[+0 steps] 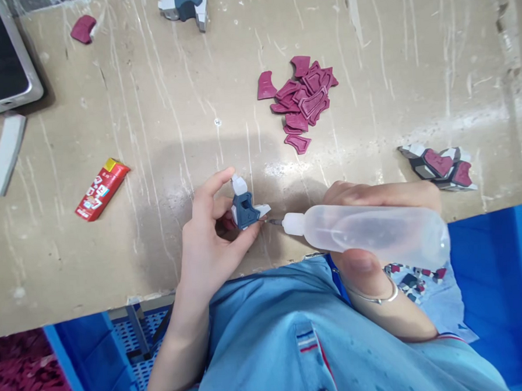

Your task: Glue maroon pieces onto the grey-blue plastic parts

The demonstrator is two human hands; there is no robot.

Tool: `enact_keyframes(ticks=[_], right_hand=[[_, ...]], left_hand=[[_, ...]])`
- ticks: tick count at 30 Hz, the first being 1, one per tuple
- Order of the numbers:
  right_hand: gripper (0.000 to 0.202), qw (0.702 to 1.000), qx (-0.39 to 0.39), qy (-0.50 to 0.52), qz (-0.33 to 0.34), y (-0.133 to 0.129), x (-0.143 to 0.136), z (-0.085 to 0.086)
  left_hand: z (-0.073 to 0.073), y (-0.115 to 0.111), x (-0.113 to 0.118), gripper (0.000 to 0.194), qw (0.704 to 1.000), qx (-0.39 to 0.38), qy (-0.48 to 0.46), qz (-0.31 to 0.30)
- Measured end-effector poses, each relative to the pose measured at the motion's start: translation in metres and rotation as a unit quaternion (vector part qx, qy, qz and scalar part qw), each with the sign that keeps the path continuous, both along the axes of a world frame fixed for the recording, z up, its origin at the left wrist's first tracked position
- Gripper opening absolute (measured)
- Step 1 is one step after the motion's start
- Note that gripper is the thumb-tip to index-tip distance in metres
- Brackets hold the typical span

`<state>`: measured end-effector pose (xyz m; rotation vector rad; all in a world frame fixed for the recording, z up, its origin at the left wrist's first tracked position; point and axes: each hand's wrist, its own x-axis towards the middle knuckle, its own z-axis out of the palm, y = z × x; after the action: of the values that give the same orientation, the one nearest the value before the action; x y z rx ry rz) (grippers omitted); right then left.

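Between the fingertips of my left hand [213, 236] is a small white and dark blue-grey plastic piece [245, 211], held just above the table's near edge. My right hand [360, 254] is wrapped round a clear squeeze bottle [368, 231] lying nearly level. Its thin dark tip points left and sits close to the piece's lower right corner; whether they touch I cannot tell. Farther back, a loose pile of maroon plastic pieces [312, 96] lies on the table. A grey, white and maroon assembled part [438, 166] rests to the right of my right hand.
A red and yellow packet [103, 189] lies left of my left hand. At far left are a dark-screened device [2, 54] and a white strip [5, 153]. A maroon piece [83, 30] and a white-grey part [187, 5] lie at the back. Blue crates [496, 288] stand below the table edge.
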<state>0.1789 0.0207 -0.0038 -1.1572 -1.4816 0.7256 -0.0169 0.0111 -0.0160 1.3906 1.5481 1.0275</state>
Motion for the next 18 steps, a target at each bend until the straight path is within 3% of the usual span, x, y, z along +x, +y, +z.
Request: enact_keyframes(ticks=[2, 5, 7, 14, 18], right_hand=[[0.029, 1.000, 0.016, 0.015, 0.000, 0.001, -0.001, -0.006], [0.037, 0.991, 0.079, 0.002, -0.106, 0.005, -0.004, -0.018], [0.040, 0.984, 0.106, -0.026, -0.142, 0.008, -0.007, -0.023], [0.033, 0.984, 0.144, -0.035, -0.100, 0.017, -0.010, -0.026], [0.035, 0.982, 0.153, -0.026, -0.110, 0.015, -0.008, -0.029]], left_hand=[[0.002, 0.001, 0.000, 0.067, 1.000, -0.001, 0.003, -0.003], [0.000, 0.001, 0.000, 0.066, 1.000, -0.005, 0.008, -0.010], [-0.002, 0.001, 0.001, 0.066, 1.000, 0.000, 0.011, -0.011], [-0.001, 0.001, 0.001, 0.064, 1.000, 0.001, 0.012, -0.011], [-0.004, -0.001, 0.001, 0.066, 1.000, 0.007, 0.008, -0.014]])
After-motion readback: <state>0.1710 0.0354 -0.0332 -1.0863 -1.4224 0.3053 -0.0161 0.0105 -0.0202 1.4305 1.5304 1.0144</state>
